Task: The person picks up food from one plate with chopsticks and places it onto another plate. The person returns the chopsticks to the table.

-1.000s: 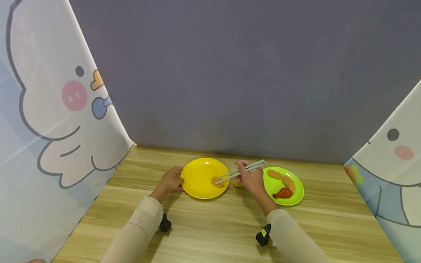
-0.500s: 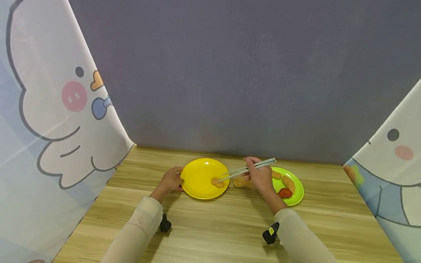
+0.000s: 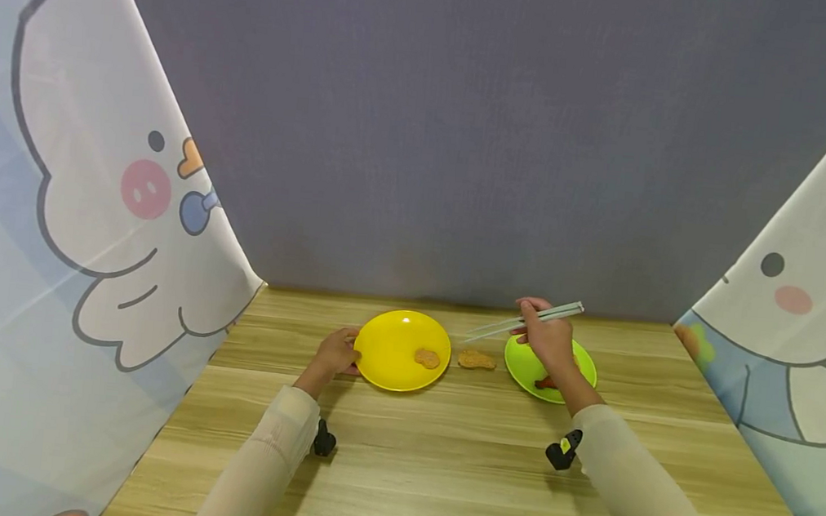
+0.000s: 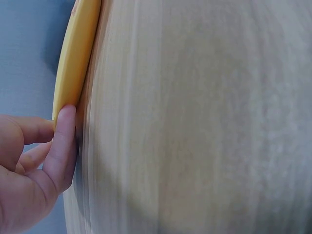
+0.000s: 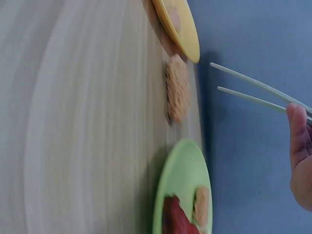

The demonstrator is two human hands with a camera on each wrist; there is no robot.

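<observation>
My left hand pinches the left rim of a yellow plate; the left wrist view shows thumb and fingers on its edge. One breaded nugget lies on this plate. In my right hand is a pair of pale chopsticks, tips apart with nothing between them. The hand is over a green plate, partly hiding it. On that plate the right wrist view shows a reddish-brown chicken piece and a breaded nugget. A longer breaded piece lies on the table between the plates.
The wooden table extends in front of both plates. A grey cloth wall stands close behind them. Cartoon-printed curtains flank the table on both sides. Small black cameras sit at both wrists.
The chopsticks have left the nugget on the yellow plate. My right hand has moved right and lifted over the green plate, uncovering the breaded piece on the table. My left hand stays put.
</observation>
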